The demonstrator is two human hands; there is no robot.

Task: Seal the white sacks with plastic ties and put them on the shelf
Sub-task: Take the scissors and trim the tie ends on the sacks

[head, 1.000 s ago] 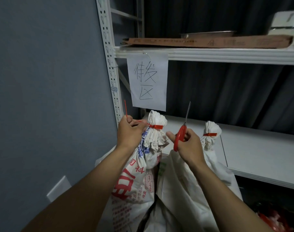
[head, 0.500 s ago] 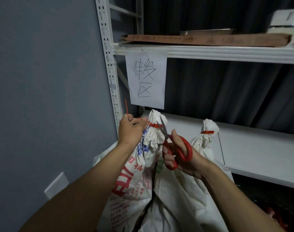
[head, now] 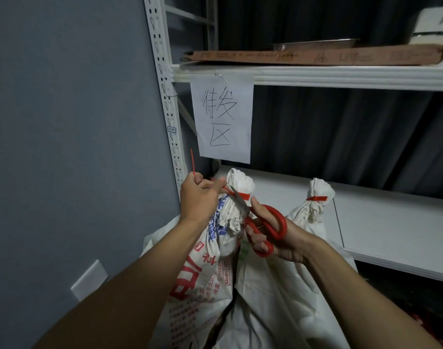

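Two white sacks stand against the white shelf. The left sack, printed in red and blue, has its neck bound by a red plastic tie. My left hand pinches the tie's loose tail, whose thin end sticks up above my fist. My right hand grips red-handled scissors; their blades sit at the tie, just left of the neck. The right sack behind carries its own red tie.
A paper sign with handwriting hangs from the upper shelf, which holds a flat cardboard piece. A perforated white upright stands left of the sacks, beside a grey wall with a white plate.
My right hand turned the scissors from pointing upward to pointing left and brought the blades onto the tie's tail by the left sack's neck. My left hand kept its hold.
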